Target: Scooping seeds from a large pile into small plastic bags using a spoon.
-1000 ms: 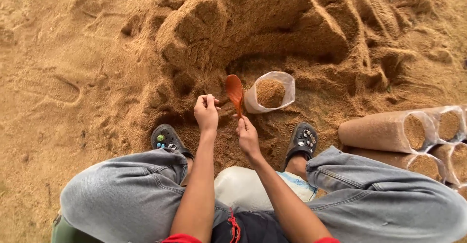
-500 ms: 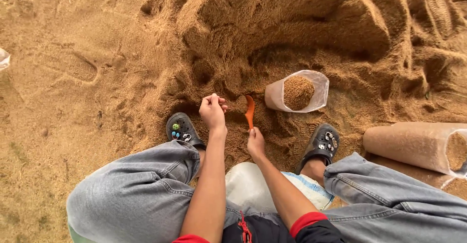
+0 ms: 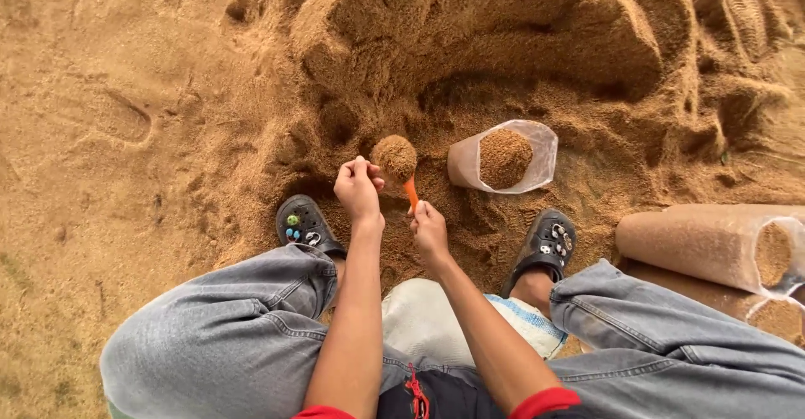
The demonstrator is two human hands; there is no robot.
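Sawdust fills the clear bag (image 3: 503, 157) nearly to its rim, and more packed bags (image 3: 713, 243) lie right of it. We're squatting on a sawdust heap (image 3: 470, 41). Our right hand (image 3: 430, 233) grips the orange scoop (image 3: 397, 162), heaped, left of the bag; our left hand (image 3: 358, 188), fingers curled, touches its load.

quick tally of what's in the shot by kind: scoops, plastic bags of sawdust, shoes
orange scoop, heaped, in the right hand: 1
open bag standing by the pile: 1
filled bags lying at the right edge: 2 clearly in view, possibly more cut off
black clogs: 2
total: 6
The left hand is beside the scoop's heap.
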